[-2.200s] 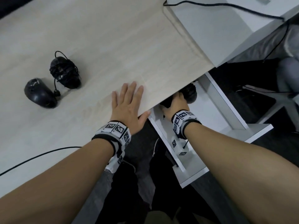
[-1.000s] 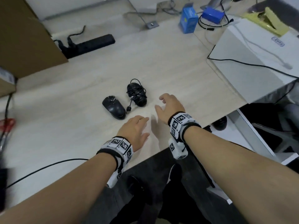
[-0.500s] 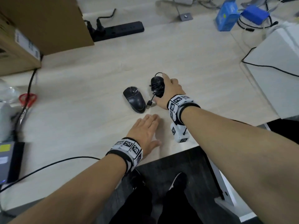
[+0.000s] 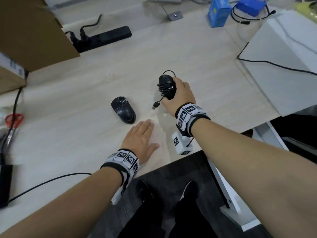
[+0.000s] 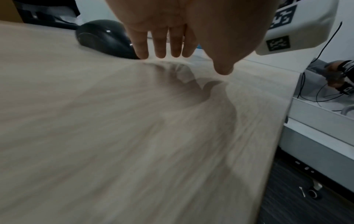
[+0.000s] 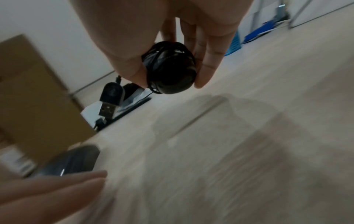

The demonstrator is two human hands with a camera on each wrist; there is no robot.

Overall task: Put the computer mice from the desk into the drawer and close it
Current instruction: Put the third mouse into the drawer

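Note:
My right hand point(image 4: 178, 93) grips a black mouse point(image 4: 166, 85) wrapped in its own cable, lifted just off the wooden desk point(image 4: 197, 54); its USB plug point(image 4: 155, 105) dangles below. In the right wrist view thumb and fingers pinch this wrapped mouse point(image 6: 170, 71), the USB plug point(image 6: 108, 106) hanging to the left. A second black mouse point(image 4: 123, 111) lies on the desk left of it, also seen as a dark mouse point(image 5: 103, 37) in the left wrist view. My left hand point(image 4: 140, 138) lies flat on the desk just in front of that mouse, fingers straight. The open white drawer point(image 4: 231, 194) shows at the lower right.
A black power strip point(image 4: 103, 37) and a cardboard box point(image 4: 32, 33) stand at the back left. Red scissors point(image 4: 12, 121) lie at the left edge. A blue carton point(image 4: 219, 12) and a white cabinet top point(image 4: 283, 54) with a black cable are at the right.
My right hand has closed round the cable-wrapped mouse and raised it off the desk, its plug now hanging free. The left hand has stayed flat near the desk's front edge.

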